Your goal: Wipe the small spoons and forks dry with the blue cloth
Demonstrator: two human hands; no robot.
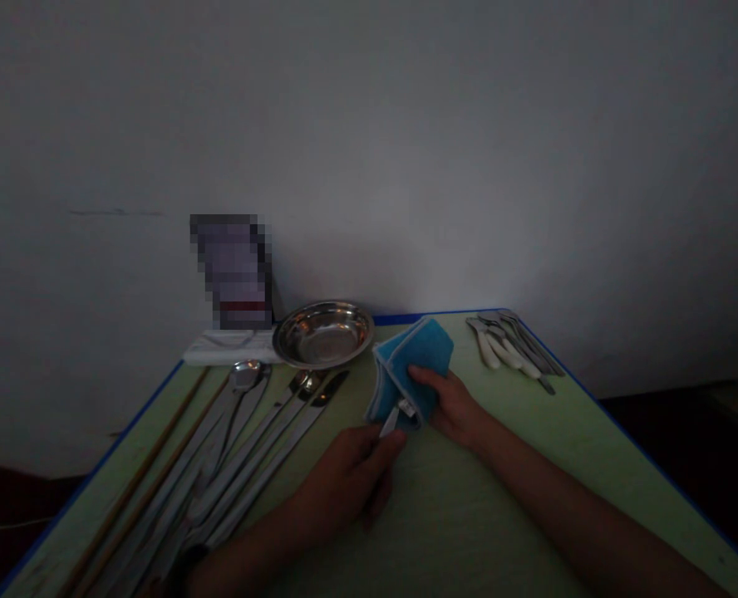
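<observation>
Nearest, on a pale green surface point(469, 515) with blue edging: one left hand point(350, 473), closed around a slim metal utensil point(392, 421) whose far end is hidden at the blue cloth; kind, cannot tell. One right hand point(456, 409), thumb on top, gripping that blue cloth point(428, 361), folded, just beyond the left hand.

Left side, running near to far: two long brown sticks point(146, 465); beside them, long-handled metal spoons point(246, 374) and knives point(330, 390), roughly side by side, some overlapping, partly hidden by the left forearm.

Far, centre-left: one round metal bowl point(325, 336), upright. Far left: one flat white item point(219, 349), a blurred-out upright object point(238, 274) behind it.

Far right: one loose cluster of smaller cutlery point(497, 345), some handles pale.

State of progress: one utensil in hand, others in two separate groups; which pieces are finished, if any, cannot be told.
</observation>
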